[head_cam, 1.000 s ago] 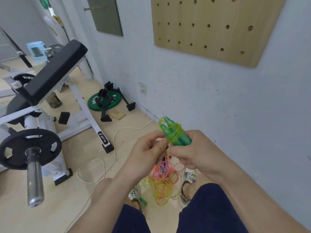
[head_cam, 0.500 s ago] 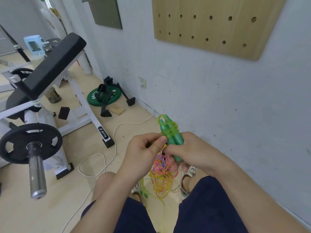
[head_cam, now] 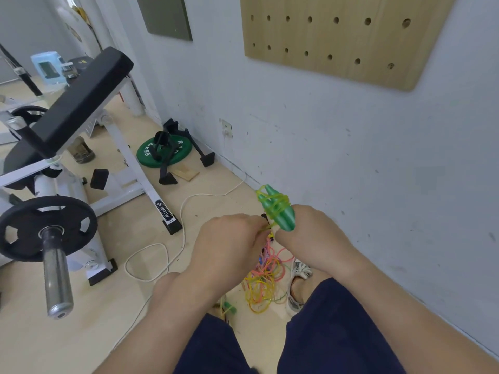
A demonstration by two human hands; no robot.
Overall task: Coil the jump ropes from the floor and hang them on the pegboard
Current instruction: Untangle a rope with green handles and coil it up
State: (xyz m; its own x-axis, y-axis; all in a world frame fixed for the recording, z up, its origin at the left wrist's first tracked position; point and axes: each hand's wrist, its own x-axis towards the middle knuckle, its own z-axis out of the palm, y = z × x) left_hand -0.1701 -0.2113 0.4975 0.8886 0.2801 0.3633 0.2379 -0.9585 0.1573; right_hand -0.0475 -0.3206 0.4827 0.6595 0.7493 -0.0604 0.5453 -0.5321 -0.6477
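"BRTW" on bench leg (head_cam: 163, 212)

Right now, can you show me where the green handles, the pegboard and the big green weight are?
green handles (head_cam: 280, 214): head view, on the wrapped middle.
pegboard (head_cam: 351, 39): head view, on bare wood between the holes.
green weight plate (head_cam: 147, 155): head view, on its left face.

Your right hand (head_cam: 313, 238) grips green jump-rope handles (head_cam: 279, 211) below the pegboard (head_cam: 324, 36); left hand (head_cam: 229, 244) pinches the yellow-green cord (head_cam: 278, 202).
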